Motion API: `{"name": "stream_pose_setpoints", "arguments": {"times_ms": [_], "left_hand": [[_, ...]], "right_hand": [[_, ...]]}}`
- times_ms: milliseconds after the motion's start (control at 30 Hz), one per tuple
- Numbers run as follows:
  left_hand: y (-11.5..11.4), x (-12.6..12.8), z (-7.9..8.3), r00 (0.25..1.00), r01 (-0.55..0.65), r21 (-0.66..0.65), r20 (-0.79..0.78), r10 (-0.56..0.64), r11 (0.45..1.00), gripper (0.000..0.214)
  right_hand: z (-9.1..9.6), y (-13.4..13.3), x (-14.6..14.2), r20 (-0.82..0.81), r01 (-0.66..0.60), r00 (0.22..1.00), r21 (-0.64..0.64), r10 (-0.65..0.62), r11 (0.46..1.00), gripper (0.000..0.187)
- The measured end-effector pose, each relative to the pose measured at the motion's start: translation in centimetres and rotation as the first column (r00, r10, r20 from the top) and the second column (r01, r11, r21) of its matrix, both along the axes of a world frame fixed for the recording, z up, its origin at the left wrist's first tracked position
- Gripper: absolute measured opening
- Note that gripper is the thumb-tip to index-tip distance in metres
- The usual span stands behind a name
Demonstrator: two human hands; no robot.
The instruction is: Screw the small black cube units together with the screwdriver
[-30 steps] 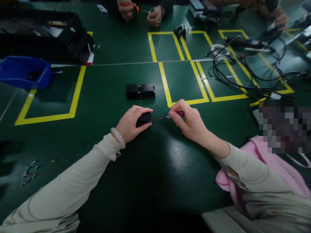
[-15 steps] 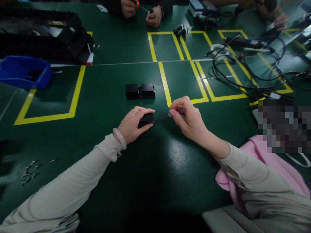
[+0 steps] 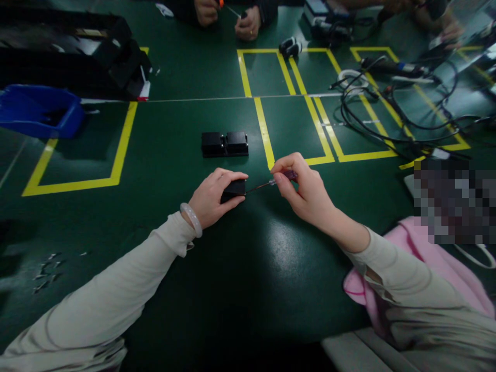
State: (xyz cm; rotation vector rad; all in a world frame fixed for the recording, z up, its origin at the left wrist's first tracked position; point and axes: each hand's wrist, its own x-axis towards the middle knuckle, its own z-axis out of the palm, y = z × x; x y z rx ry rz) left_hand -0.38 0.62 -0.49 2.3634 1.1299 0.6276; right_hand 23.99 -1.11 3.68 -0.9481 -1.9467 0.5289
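Note:
My left hand (image 3: 212,199) is closed around a small black block (image 3: 234,190) and holds it on the green table. Its thumb lies along the near side, and the fingers reach over the far side. A screwdriver (image 3: 259,187) is pinched in my right hand (image 3: 300,188); its thin shaft points left and its tip meets the block's right end, near the lower corner. Part of its purplish handle is hidden by my fingers. Just beyond the held block stand two similar black blocks (image 3: 225,144), side by side, with small shiny spots at their right ends.
Small metal screws (image 3: 47,271) lie scattered at left. A blue bin (image 3: 42,111) and black racks (image 3: 70,57) stand far left. Black cables (image 3: 391,116) tangle at right, beyond a pink cloth (image 3: 414,248). Across the table, another person's hands (image 3: 248,25) hold a tool with an orange part.
The view has shifted slightly. My right hand's grip on the screwdriver has changed a little, with its tip still at the block. My left hand keeps its hold.

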Motion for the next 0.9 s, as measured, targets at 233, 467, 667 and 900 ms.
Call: {"name": "stream_pose_setpoints", "arguments": {"times_ms": [233,467,667,900], "left_hand": [[-0.01,0.01,0.02,1.0,-0.003,-0.004,0.001,0.003,1.0,0.041],[-0.03,-0.02,0.02,1.0,-0.007,-0.003,-0.001,0.007,1.0,0.041],[-0.05,0.03,0.19,1.0,-0.006,-0.012,0.002,0.006,1.0,0.041],[-0.08,0.03,0.17,1.0,-0.013,-0.021,-0.004,0.013,1.0,0.041]], "right_hand": [[0.03,0.04,0.09,0.018,0.026,0.999,-0.025,-0.026,0.999,0.014],[0.04,0.0,-0.09,0.009,0.027,1.0,-0.008,-0.027,1.0,0.007],[0.01,0.09,0.08,0.027,0.007,1.0,0.016,-0.007,1.0,0.014],[0.06,-0.36,-0.05,0.044,-0.007,0.999,0.047,0.005,0.999,0.007]]}}
